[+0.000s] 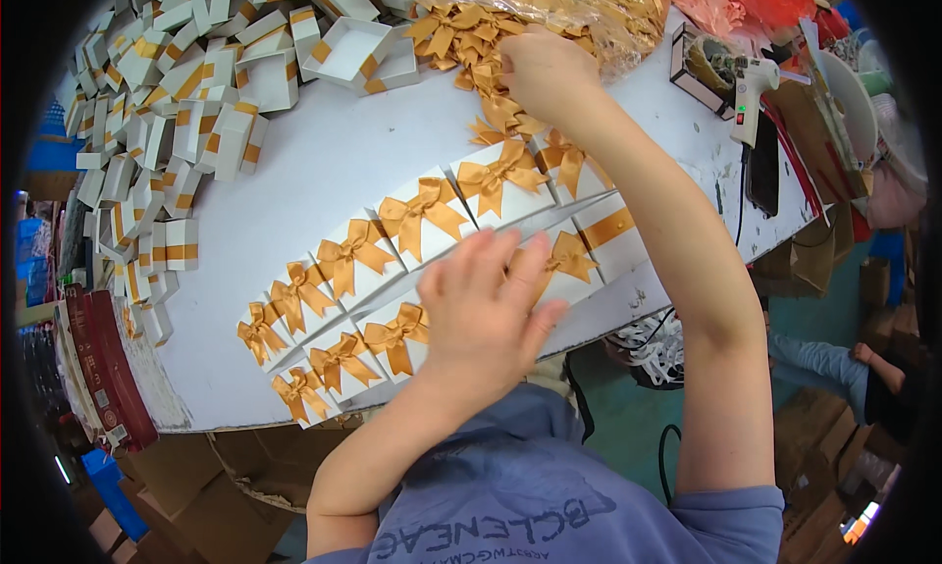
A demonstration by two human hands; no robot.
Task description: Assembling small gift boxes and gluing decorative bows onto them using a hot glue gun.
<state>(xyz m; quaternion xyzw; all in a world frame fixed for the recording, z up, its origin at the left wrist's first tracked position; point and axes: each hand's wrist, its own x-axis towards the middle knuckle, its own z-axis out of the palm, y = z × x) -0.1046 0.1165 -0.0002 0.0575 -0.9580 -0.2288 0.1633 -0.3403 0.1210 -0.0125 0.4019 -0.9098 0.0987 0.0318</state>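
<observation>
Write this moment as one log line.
left hand: spread over bowed boxes; right hand: at loose gold bows, grip unclear; banded boxes: heaped left

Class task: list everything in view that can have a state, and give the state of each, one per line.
Left hand: open, fingers spread over the near row
Right hand: fingers curled at the bows; grip hidden
Bowed boxes: lined up in two rows
Banded box: in the near row, no bow visible
Loose bows: tied, piled up
Other boxes: heaped, some open
Bag: bows inside
Glue gun: not held
</observation>
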